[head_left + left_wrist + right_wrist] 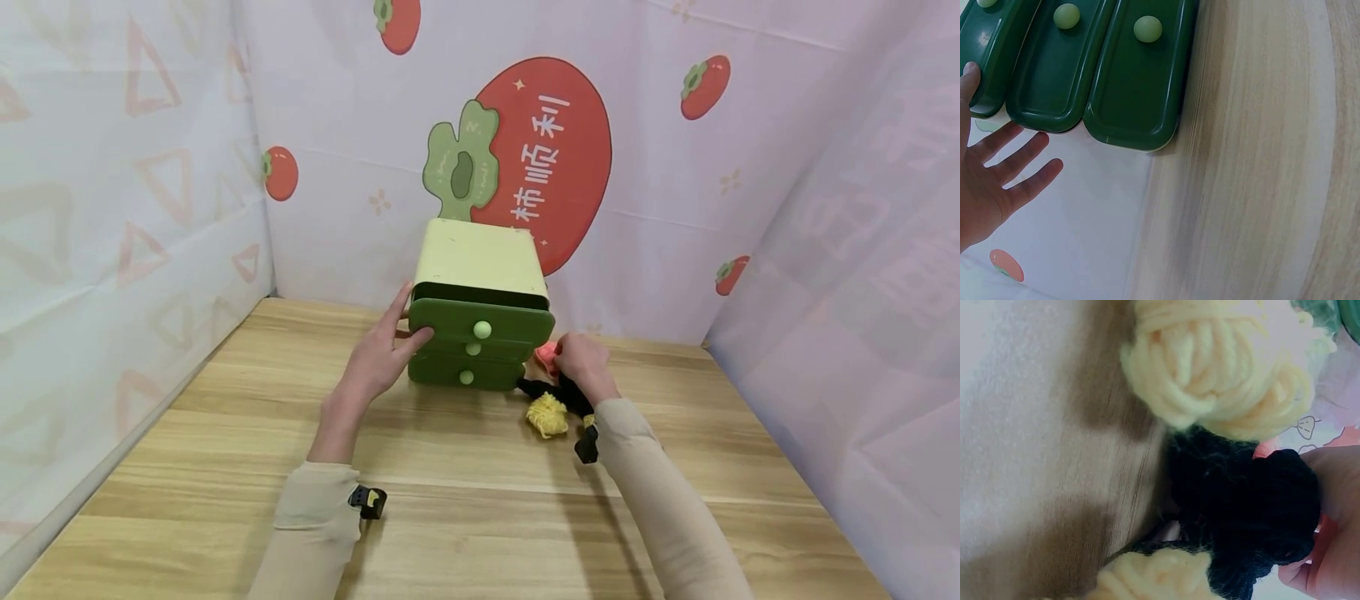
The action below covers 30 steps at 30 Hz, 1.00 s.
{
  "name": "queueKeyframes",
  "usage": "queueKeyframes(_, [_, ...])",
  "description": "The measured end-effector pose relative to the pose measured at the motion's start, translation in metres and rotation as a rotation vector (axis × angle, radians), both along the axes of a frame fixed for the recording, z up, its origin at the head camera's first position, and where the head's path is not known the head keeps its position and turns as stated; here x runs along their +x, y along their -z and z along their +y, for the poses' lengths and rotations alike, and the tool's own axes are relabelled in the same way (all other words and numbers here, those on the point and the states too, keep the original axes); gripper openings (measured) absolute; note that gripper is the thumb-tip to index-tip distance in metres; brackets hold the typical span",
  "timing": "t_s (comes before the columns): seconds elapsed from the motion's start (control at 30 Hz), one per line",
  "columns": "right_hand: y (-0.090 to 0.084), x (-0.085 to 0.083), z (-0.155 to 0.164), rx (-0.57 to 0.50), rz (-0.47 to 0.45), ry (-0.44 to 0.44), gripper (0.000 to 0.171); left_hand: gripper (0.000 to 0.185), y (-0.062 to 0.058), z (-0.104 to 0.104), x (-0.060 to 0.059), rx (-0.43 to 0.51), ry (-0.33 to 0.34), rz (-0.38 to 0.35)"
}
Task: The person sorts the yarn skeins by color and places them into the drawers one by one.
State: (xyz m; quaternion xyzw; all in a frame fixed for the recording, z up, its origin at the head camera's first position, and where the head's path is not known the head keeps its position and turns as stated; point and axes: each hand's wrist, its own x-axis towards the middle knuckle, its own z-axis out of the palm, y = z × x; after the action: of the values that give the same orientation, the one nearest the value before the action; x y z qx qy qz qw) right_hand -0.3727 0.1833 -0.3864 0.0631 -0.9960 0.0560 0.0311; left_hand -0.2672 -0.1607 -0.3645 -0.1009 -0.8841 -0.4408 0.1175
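My left hand (378,358) rests spread fingers on the top drawer (480,321)'s left end, while my right hand (581,362), fingers curled on black yarn (1247,506), sits just right of it.

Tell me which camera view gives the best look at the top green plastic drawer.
The head view: the top green plastic drawer shows whole, pulled slightly out, with the left hand at its corner. The left wrist view shows only part of its front, cut off at the frame edge. The right wrist view shows yarn, not the drawer.
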Motion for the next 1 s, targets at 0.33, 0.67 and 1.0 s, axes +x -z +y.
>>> queueKeyframes(0.33, [-0.001,0.007,0.003,-0.077,0.071,0.005,0.014,0.078,0.000,0.000,0.000,-0.001,0.003,0.000])
queueKeyframes(0.67, [-0.011,0.014,0.005,-0.207,0.191,-0.035,0.015,0.080,-0.001,0.001,0.000,0.002,0.001,0.007])
queueKeyframes(1.0, [-0.031,0.026,0.007,-0.274,0.304,-0.044,0.015,0.080,0.001,0.000,-0.001,0.003,0.000,0.006])
